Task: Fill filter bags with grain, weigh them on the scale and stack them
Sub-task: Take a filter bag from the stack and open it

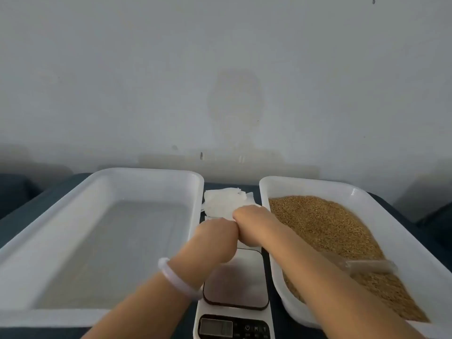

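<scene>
Left hand (217, 232) and right hand (249, 216) curled over filter bags (220, 204) behind scale (236, 277); grip hidden, can't tell. Bags likely flimsy, light: pinch an edge.

Both arms reach from the near edge toward the far middle and converge there. The left forearm (151, 297) comes in from the near left, bare, its wrist straight. The right forearm (318, 272) runs in on a longer diagonal from the near right. The left hand (216, 234) and right hand (252, 222) meet side by side, touching, backs turned up. The right hand lies slightly farther. On both, the fingers bend down beyond the knuckles and are hidden.
</scene>
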`<state>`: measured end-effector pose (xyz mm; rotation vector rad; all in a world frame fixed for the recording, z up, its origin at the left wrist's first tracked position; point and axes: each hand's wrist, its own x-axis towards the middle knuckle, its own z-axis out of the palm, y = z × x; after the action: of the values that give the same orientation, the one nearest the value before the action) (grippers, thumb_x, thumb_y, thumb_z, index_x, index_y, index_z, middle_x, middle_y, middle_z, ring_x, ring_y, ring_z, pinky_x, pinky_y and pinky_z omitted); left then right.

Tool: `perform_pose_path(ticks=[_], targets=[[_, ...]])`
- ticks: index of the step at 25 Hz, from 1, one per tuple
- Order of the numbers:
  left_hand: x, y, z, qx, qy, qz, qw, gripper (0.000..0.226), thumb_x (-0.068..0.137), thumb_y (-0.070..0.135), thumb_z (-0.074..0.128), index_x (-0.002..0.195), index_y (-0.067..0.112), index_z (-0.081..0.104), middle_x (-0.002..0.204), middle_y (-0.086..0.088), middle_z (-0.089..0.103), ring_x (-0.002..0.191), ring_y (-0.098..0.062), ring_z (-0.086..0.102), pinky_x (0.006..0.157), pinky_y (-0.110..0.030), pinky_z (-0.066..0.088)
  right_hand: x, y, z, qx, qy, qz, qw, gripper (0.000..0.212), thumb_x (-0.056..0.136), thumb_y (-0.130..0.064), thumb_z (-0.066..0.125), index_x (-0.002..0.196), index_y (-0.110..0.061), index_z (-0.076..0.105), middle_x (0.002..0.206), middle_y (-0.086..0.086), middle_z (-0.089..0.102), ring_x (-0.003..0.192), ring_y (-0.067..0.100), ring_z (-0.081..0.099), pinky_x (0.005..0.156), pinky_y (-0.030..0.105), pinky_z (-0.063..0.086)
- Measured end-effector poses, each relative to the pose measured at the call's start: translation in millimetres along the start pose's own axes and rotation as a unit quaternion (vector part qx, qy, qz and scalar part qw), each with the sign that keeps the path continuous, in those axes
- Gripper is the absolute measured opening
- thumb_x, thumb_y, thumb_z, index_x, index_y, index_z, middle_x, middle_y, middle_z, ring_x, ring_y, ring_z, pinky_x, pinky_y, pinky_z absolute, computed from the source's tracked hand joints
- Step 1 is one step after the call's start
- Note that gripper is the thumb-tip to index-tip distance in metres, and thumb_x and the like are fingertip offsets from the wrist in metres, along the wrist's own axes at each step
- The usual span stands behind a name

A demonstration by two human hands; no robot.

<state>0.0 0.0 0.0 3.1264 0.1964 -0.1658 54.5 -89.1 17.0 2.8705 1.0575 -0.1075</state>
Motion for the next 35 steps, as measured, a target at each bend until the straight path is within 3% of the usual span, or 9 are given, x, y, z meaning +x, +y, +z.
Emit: perform_pose_path(ticks=[3,5,10,19,21,23,26,29,35], targets=[[11.1,-6.4,10.4,0.039,-0.014,-0.002,0.999,0.026,0.092,0.011,0.042,0.114,0.01,0.056,0.122,-0.009,0.058,0.113,-0.027,0.054,0.084,-0.028,0.039,31.9,-2.3,18.6,-0.105,-0.01,0.025,0.994,0.019,0.085,-0.003,0.044,0.1,-0.011,0.052,0.11,0.011,0.06,0.117,0.031,0.045,0.115,0.05,0.008],[17.1,-12.1,17.7,0.041,0.014,0.018,0.999,0.026,0.093,0.017,0.041,0.113,0.012,0.058,0.118,-0.008,0.061,0.111,-0.028,0.055,0.089,-0.03,0.04,46.4,1.2,32.6,-0.137,0.007,0.024,0.99,0.031,0.087,-0.003,0.041,0.116,-0.008,0.049,0.115,0.012,0.057,0.121,0.032,0.041,0.113,0.058,-0.008],[20.8,-20.3,30.3,-0.03,0.05,0.042,0.997,0.032,0.094,0.026,0.035,0.117,0.029,0.058,0.116,0.001,0.064,0.105,-0.025,0.057,0.078,-0.027,0.034,61.9,16.5,51.8,-0.087,0.034,0.027,0.995,0.041,0.088,-0.001,0.044,0.127,-0.012,0.044,0.126,0.014,0.047,0.119,0.034,0.041,0.101,0.05,0.028],[12.9,-20.4,25.9,-0.261,0.116,0.019,0.958,0.028,0.095,0.025,0.043,0.119,0.029,0.056,0.114,0.009,0.063,0.107,-0.015,0.057,0.088,-0.026,0.043,45.1,21.9,28.7,0.016,0.127,0.06,0.99,0.024,0.095,-0.018,0.042,0.096,-0.013,0.065,0.107,0.01,0.055,0.108,0.031,0.046,0.081,0.037,0.037],[11.9,-23.5,18.6,-0.401,0.185,-0.004,0.897,0.023,0.092,0.024,0.053,0.115,0.024,0.054,0.11,0.008,0.061,0.103,-0.01,0.058,0.082,-0.018,0.043,26.8,32.7,10.8,0.285,0.174,0.098,0.937,0.027,0.097,-0.021,0.042,0.081,-0.011,0.062,0.083,0.006,0.058,0.085,0.026,0.056,0.069,0.033,0.041],[12.1,-27.0,12.3,-0.507,0.2,-0.039,0.837,0.03,0.089,0.03,0.061,0.115,0.023,0.051,0.11,0.007,0.059,0.096,-0.004,0.059,0.075,-0.011,0.044,5.7,44.3,-5.6,0.613,0.156,0.12,0.765,0.023,0.097,-0.02,0.048,0.083,-0.011,0.065,0.074,0.002,0.063,0.068,0.016,0.06,0.062,0.03,0.045],[13.3,-26.5,6.3,-0.728,0.012,-0.07,0.681,0.066,0.075,0.05,0.071,0.124,0.014,0.045,0.12,-0.006,0.056,0.101,-0.018,0.062,0.084,-0.031,0.054,-23.6,45.5,-11.9,0.831,0.052,0.078,0.548,0.017,0.096,-0.016,0.049,0.091,-0.007,0.063,0.077,0.009,0.067,0.065,0.021,0.065,0.057,0.032,0.053],[14.3,-21.4,8.2,-0.831,-0.09,-0.024,0.548,0.054,0.071,0.035,0.073,0.111,0.001,0.06,0.105,-0.017,0.068,0.092,-0.027,0.069,0.074,-0.037,0.057,-35.4,38.4,-1.4,0.861,0.011,0.069,0.504,0.022,0.096,-0.016,0.047,0.104,-0.001,0.061,0.087,0.017,0.069,0.075,0.029,0.068,0.064,0.037,0.057],[13.7,-16.4,13.0,-0.808,-0.058,-0.019,0.586,0.014,0.09,0.007,0.06,0.103,0.002,0.064,0.092,-0.013,0.073,0.082,-0.027,0.071,0.067,-0.034,0.059,-36.1,43.7,10.1,0.825,0.039,0.099,0.556,0.054,0.077,-0.049,0.061,0.107,-0.006,0.068,0.105,0.018,0.068,0.094,0.031,0.065,0.069,0.039,0.054]])
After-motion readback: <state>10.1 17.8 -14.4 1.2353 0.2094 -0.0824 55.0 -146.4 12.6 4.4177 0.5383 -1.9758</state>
